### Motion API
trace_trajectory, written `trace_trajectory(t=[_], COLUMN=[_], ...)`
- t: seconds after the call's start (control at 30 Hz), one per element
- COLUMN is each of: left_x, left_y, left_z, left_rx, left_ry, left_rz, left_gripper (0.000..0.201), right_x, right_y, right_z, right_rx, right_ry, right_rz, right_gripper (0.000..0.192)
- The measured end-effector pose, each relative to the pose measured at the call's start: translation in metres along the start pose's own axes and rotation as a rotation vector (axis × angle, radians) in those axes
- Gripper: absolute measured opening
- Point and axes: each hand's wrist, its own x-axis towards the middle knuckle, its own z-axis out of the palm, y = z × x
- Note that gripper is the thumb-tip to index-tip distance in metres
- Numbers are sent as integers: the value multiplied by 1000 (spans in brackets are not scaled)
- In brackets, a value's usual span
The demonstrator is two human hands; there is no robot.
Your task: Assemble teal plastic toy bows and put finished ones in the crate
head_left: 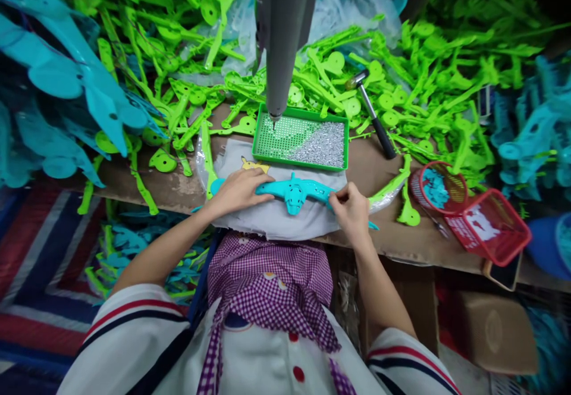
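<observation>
We see the teal plastic part (295,193) lying flat on a grey cloth (272,216) at the near edge of the desk (383,163). The left hand (238,190) rests palm down on the part's left end, fingers spread and pressing it to the cloth. The right hand (352,210) pinches the part's right end between thumb and fingertips.

Just behind the part sits a green tray (267,156), its perforated floor half covered with small silvery screws (323,145). A grey powered screwdriver (283,32) hangs down from above, its tip over the tray's left corner, so it stands between us and the pile behind. A hammer (372,112) lies to the right of the tray, head resting on the heap of lime-green plastic parts (423,80) that covers the back of the desk and crowds both sides. Teal parts (66,85) are stacked at far left. At right, two red baskets (484,222) sit near the desk's edge, one holding teal pieces. A purple checked cloth (267,282) hangs below the desk's edge, over the person's lap.
</observation>
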Motion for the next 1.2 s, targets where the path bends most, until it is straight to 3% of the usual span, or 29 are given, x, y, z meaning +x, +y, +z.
trace_trajectory(t=[0.2, 0.37, 0.5, 0.6, 0.67, 0.7, 0.77, 0.83, 0.9, 1.07, 1.2], left_x=[-1, -3, 4, 1, -17, -32, -70, -105, -130, -149, -159], left_y=[0, 1, 4, 8, 10, 10, 6, 1, -3, 14, 31], left_z=[2, 3, 4, -1, -5, -7, -5, 3, 15, 35, 42], left_rx=[-60, -177, -255, -284, -305, -306, -258, -194, -212, -520, -835], left_ry=[26, 60, 88, 131, 256, 353, 548, 739, 736, 640, 676], left_rz=[9, -13, -9, 18, -15, -63, -208, -421, -565, -608, -617], left_gripper=[38, 37, 35, 39, 36, 32, 28, 31, 36, 32, 32], right_x=[9, 3, 1, 5, 3, -2, -21, -46, -70, -93, -86], right_y=[2, -1, -57, -108, -122, -122, -110, -96, -91, -111, -121], right_z=[2, -14, -17, -4, 7, 12, 25, 41, 61, 99, 106], right_rx=[-125, -177, 48, 380, 488, 516, 587, 738, 883, 1156, 1320], right_ry=[-118, -217, -59, 77, 24, -64, -297, -621, -808, -959, -874], right_rz=[-180, -216, -217, -255, -276, -262, -146, 99, 304, 639, 764], right_gripper=[15, 14, 36, 33, 29, 26, 19, 21, 22, 34, 25])
